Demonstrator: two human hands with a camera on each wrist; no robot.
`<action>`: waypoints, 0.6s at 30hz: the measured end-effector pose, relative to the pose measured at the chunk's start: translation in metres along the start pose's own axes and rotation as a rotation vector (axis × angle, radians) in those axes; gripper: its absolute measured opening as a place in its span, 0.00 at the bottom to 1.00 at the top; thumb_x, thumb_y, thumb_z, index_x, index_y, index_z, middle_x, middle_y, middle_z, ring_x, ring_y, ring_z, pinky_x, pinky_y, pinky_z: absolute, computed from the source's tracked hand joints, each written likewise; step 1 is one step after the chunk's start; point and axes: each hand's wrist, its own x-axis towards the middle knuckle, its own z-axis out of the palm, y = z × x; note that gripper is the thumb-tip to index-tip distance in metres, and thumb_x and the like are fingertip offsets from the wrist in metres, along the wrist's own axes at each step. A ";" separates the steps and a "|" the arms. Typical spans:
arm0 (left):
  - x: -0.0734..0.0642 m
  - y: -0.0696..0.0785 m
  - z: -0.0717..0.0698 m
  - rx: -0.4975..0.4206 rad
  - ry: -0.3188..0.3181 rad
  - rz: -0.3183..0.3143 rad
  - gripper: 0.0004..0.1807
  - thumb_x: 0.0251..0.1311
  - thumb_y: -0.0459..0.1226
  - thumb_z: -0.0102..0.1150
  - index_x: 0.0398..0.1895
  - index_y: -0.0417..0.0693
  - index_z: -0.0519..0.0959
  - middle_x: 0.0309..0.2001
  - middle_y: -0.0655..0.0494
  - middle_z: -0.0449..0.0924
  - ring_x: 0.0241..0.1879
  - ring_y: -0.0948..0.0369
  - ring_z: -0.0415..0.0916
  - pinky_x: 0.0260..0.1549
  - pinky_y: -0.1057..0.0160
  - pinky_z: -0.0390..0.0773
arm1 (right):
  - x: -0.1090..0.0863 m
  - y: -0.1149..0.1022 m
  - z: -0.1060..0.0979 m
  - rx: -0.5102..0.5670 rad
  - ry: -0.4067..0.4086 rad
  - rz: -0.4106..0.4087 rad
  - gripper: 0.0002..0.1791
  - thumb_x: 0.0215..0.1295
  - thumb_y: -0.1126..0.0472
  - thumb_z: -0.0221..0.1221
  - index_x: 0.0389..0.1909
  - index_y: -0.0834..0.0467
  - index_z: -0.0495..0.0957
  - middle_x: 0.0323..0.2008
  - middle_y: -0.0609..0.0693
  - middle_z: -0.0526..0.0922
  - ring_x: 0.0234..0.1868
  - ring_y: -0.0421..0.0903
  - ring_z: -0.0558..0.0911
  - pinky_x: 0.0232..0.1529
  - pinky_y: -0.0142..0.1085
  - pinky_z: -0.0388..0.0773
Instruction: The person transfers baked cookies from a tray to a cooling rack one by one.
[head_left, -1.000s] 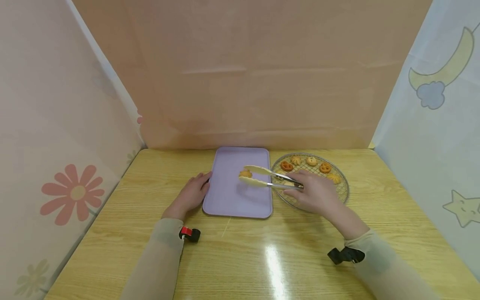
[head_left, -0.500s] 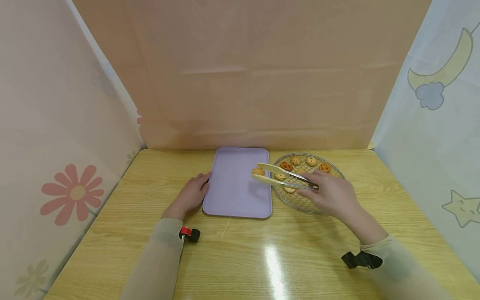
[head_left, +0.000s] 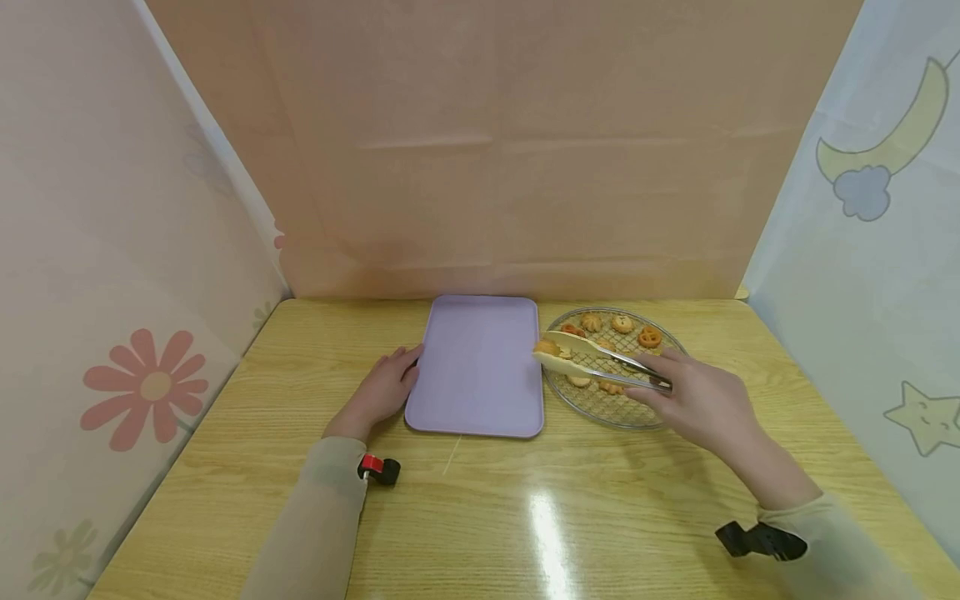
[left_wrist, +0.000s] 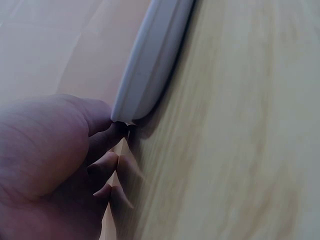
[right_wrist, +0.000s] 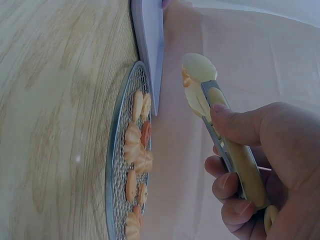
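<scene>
In the head view my right hand [head_left: 708,400] grips metal tongs [head_left: 626,364] with cream-coloured tips. Between those tips is a golden cookie [head_left: 547,347], held above the left rim of the round wire rack [head_left: 617,414]. The right wrist view shows thumb and curled fingers around the handles, with the cookie mostly hidden by a tip. My left hand [head_left: 380,390] is at the left edge of a purple tray [head_left: 474,367]. In the left wrist view, its thumb and forefinger pinch the tray's rim [left_wrist: 142,70], while the other fingers lie against the table.
Several cookies lie on the rack, among them a pretzel-shaped one [head_left: 650,337] and a round one [head_left: 622,323]. The rack stands right beside the tray on the wooden table [head_left: 450,517]. A brown paper backdrop [head_left: 480,167] rises behind, with patterned side walls.
My right hand has moved to the right, carrying the tongs and cookie from over the tray to over the rack's left side. The left hand and tray have stayed in place.
</scene>
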 end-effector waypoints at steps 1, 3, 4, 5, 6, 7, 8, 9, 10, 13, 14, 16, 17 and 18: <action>0.000 0.000 0.000 -0.003 0.005 -0.001 0.28 0.87 0.35 0.47 0.85 0.36 0.65 0.80 0.33 0.68 0.85 0.37 0.53 0.85 0.38 0.47 | -0.001 0.002 -0.001 -0.002 -0.002 0.004 0.33 0.72 0.41 0.73 0.71 0.55 0.84 0.51 0.51 0.87 0.26 0.39 0.76 0.22 0.40 0.71; 0.000 0.000 0.000 0.000 0.010 0.006 0.28 0.87 0.35 0.47 0.84 0.35 0.65 0.79 0.32 0.68 0.85 0.36 0.53 0.85 0.37 0.48 | -0.004 0.006 -0.002 -0.006 -0.005 0.009 0.34 0.72 0.41 0.72 0.71 0.56 0.84 0.50 0.51 0.87 0.26 0.38 0.76 0.22 0.39 0.70; 0.000 0.000 0.000 -0.001 0.014 0.012 0.28 0.87 0.34 0.47 0.84 0.35 0.66 0.79 0.32 0.69 0.84 0.36 0.54 0.84 0.36 0.48 | -0.006 0.007 -0.003 -0.007 -0.007 0.014 0.34 0.72 0.41 0.72 0.71 0.56 0.84 0.50 0.51 0.87 0.27 0.39 0.76 0.22 0.40 0.70; 0.000 0.000 0.000 -0.003 0.015 0.014 0.28 0.87 0.34 0.47 0.84 0.35 0.66 0.79 0.32 0.69 0.84 0.36 0.54 0.85 0.37 0.48 | -0.008 0.009 -0.004 -0.008 -0.008 0.018 0.34 0.72 0.42 0.72 0.71 0.56 0.84 0.51 0.52 0.88 0.27 0.39 0.77 0.22 0.40 0.71; 0.000 0.000 0.000 -0.004 0.016 0.015 0.28 0.86 0.34 0.47 0.84 0.35 0.66 0.79 0.32 0.69 0.84 0.36 0.54 0.85 0.37 0.48 | -0.010 0.011 -0.004 -0.010 -0.014 0.022 0.34 0.73 0.41 0.72 0.71 0.57 0.83 0.53 0.54 0.88 0.28 0.39 0.78 0.22 0.40 0.71; 0.000 0.000 0.000 -0.004 0.015 0.015 0.28 0.87 0.34 0.47 0.84 0.35 0.66 0.79 0.32 0.69 0.84 0.36 0.54 0.85 0.37 0.48 | -0.012 0.014 -0.005 -0.011 -0.018 0.028 0.34 0.73 0.41 0.72 0.71 0.57 0.83 0.55 0.56 0.88 0.29 0.40 0.80 0.22 0.40 0.72; 0.000 0.000 0.000 -0.001 0.009 0.013 0.28 0.87 0.35 0.47 0.85 0.35 0.65 0.80 0.32 0.68 0.85 0.36 0.54 0.85 0.39 0.47 | -0.014 0.016 -0.005 -0.013 -0.022 0.035 0.34 0.73 0.41 0.72 0.71 0.57 0.83 0.57 0.57 0.88 0.29 0.41 0.81 0.22 0.40 0.72; 0.000 0.000 0.000 -0.002 0.007 0.011 0.28 0.87 0.35 0.47 0.85 0.36 0.65 0.80 0.33 0.68 0.85 0.37 0.53 0.85 0.39 0.47 | -0.015 0.018 -0.006 -0.014 -0.028 0.044 0.34 0.73 0.41 0.72 0.71 0.57 0.83 0.57 0.57 0.87 0.30 0.42 0.81 0.22 0.41 0.72; 0.000 0.000 0.000 0.000 0.005 0.010 0.28 0.87 0.35 0.47 0.85 0.36 0.65 0.80 0.33 0.68 0.85 0.37 0.53 0.85 0.39 0.47 | -0.017 0.020 -0.007 -0.014 -0.032 0.051 0.34 0.73 0.41 0.72 0.71 0.56 0.83 0.56 0.56 0.87 0.30 0.42 0.81 0.22 0.41 0.72; 0.001 0.001 0.000 0.009 0.000 0.004 0.28 0.88 0.36 0.46 0.85 0.37 0.64 0.80 0.33 0.67 0.85 0.37 0.53 0.85 0.39 0.47 | -0.023 0.026 -0.008 -0.014 -0.037 0.073 0.34 0.73 0.39 0.71 0.71 0.56 0.83 0.51 0.52 0.87 0.28 0.42 0.78 0.21 0.41 0.70; 0.001 0.001 0.001 0.010 0.000 0.004 0.28 0.88 0.36 0.46 0.85 0.37 0.64 0.80 0.33 0.68 0.85 0.37 0.53 0.85 0.39 0.47 | -0.024 0.027 -0.009 -0.015 -0.037 0.080 0.35 0.73 0.39 0.71 0.71 0.56 0.83 0.48 0.50 0.86 0.27 0.41 0.77 0.21 0.41 0.69; 0.001 0.000 0.001 0.012 0.004 0.007 0.28 0.88 0.35 0.46 0.85 0.37 0.65 0.80 0.33 0.68 0.85 0.37 0.54 0.85 0.39 0.47 | -0.028 0.031 -0.010 -0.015 -0.035 0.087 0.35 0.72 0.39 0.71 0.70 0.57 0.83 0.44 0.48 0.85 0.26 0.41 0.75 0.21 0.40 0.67; 0.001 0.000 0.001 0.011 0.005 0.007 0.28 0.88 0.35 0.46 0.85 0.37 0.65 0.80 0.33 0.68 0.85 0.37 0.54 0.85 0.39 0.47 | -0.030 0.032 -0.011 -0.017 -0.035 0.091 0.35 0.72 0.39 0.71 0.70 0.57 0.83 0.44 0.47 0.84 0.26 0.40 0.74 0.21 0.40 0.67; 0.001 0.000 0.001 0.008 0.006 0.005 0.28 0.88 0.36 0.46 0.85 0.37 0.65 0.80 0.33 0.68 0.85 0.37 0.54 0.85 0.39 0.47 | -0.031 0.033 -0.012 -0.019 -0.035 0.096 0.35 0.73 0.39 0.71 0.70 0.57 0.83 0.44 0.47 0.85 0.26 0.40 0.74 0.21 0.39 0.67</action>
